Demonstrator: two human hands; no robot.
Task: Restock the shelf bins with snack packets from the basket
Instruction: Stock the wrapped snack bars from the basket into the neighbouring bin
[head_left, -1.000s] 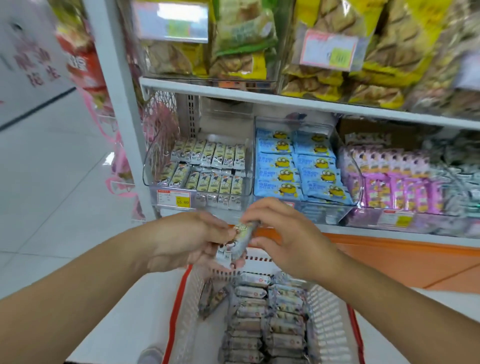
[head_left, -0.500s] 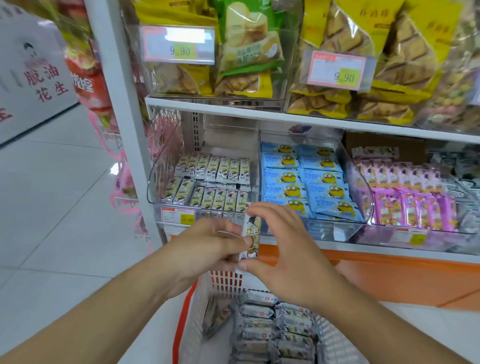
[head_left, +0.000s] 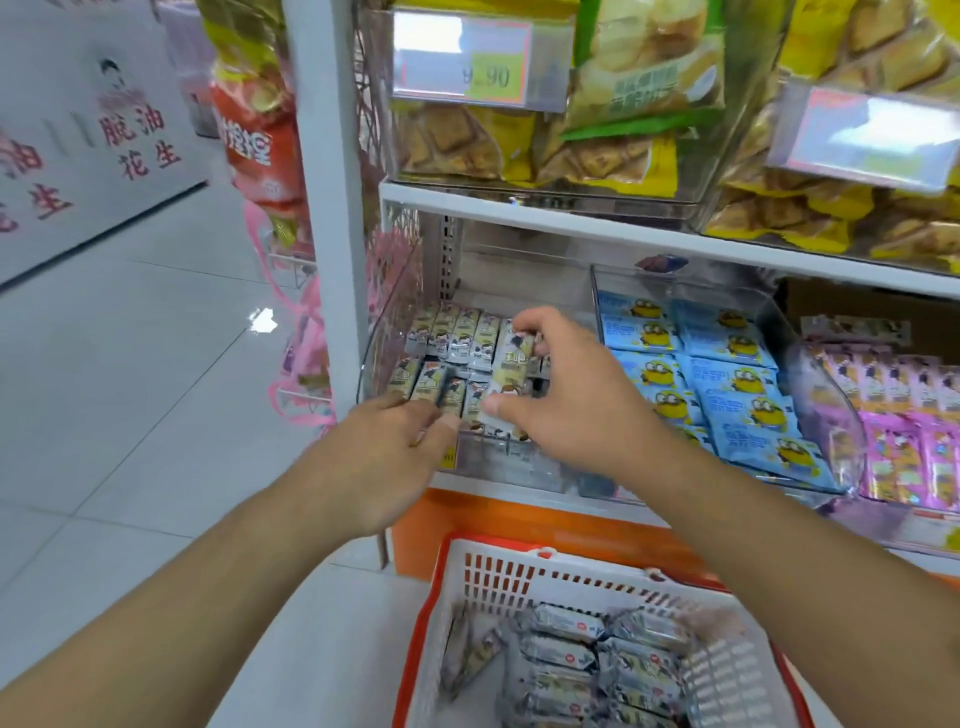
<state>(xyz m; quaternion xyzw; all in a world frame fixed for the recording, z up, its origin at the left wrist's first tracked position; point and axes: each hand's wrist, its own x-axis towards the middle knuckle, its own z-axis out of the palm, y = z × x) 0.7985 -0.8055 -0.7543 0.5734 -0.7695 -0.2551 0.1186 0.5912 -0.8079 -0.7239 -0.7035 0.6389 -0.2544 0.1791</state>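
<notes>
A white basket with red rim (head_left: 524, 574) stands on the floor below me, holding several grey snack packets (head_left: 566, 654). On the lower shelf a clear bin (head_left: 384, 332) holds rows of the same grey-and-cream packets (head_left: 449, 332). My right hand (head_left: 576, 400) pinches one such packet (head_left: 511, 371) by its two ends over the bin's front rows. My left hand (head_left: 387, 457) is at the bin's front left, fingertips on a packet (head_left: 441, 387) in the front row; its grip is blurred.
To the right sit a clear bin of blue cartoon packets (head_left: 727, 384) and a bin of pink packets (head_left: 904, 410). The shelf above (head_left: 571, 221) carries yellow and green snack bags (head_left: 639, 88) with price tags. A white upright post (head_left: 327, 208) stands left; tiled floor (head_left: 130, 389) beyond.
Both hands rose from above the basket to the shelf bin. The packet held between them is now carried by my right hand over the bin; my left hand has let go and reaches the front row.
</notes>
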